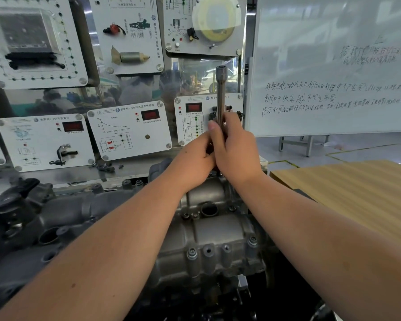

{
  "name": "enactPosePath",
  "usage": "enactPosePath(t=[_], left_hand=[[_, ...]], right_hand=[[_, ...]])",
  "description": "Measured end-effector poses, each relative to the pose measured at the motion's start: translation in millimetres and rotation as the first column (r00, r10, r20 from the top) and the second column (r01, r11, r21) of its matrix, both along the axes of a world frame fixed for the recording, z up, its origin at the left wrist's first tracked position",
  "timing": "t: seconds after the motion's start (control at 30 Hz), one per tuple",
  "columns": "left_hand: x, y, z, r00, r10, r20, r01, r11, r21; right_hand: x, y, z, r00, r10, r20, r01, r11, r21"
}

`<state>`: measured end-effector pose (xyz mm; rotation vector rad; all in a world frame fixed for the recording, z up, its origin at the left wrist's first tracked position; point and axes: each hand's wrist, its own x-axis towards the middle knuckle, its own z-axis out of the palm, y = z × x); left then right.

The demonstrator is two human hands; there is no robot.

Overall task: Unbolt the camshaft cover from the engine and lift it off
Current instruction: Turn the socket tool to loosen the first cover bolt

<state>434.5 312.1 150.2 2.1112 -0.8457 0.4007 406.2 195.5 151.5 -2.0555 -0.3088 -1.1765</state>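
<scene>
From the head camera, both hands meet at the far end of the grey camshaft cover (218,230), which sits on the engine (83,218). The right hand (235,149) has its fingers curled around an upright metal wrench (220,93). The left hand (192,158) grips the same wrench lower down, touching the right hand. Bolts (192,252) stand along the near edge of the cover. A whiteboard (333,66) stands behind.

Volkswagen roundel logos printed on the white instrument panels (129,129) of the training board. Red digital displays (150,115) on those panels dark, no digits legible. Panel captions in Chinese, too small to read. Handwritten Chinese lines on whiteboard (333,66), blurred, not reliably readable.
</scene>
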Motion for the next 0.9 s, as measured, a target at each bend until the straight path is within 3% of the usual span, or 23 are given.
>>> enactPosePath(t=[0.43, 0.73, 0.9], left_hand=[[0.0, 1.5, 2.5, 1.0, -0.011, 0.018, 0.011, 1.0, 0.024], [-3.4, 1.9, 0.0, 0.997, -0.049, -0.051, 0.05, 0.998, 0.022], [-3.9, 0.3, 3.4, 1.0, -0.007, 0.01, 0.007, 0.999, 0.047]], right_hand=[[0.7, 0.0, 1.4, 0.999, 0.016, -0.038, -0.015, 0.999, 0.04], [3.8, -1.6, 0.0, 1.0, -0.001, -0.001, 0.001, 0.999, 0.042], [5.2, -2.2, -1.3, 0.999, 0.03, -0.018, -0.028, 0.996, 0.08]])
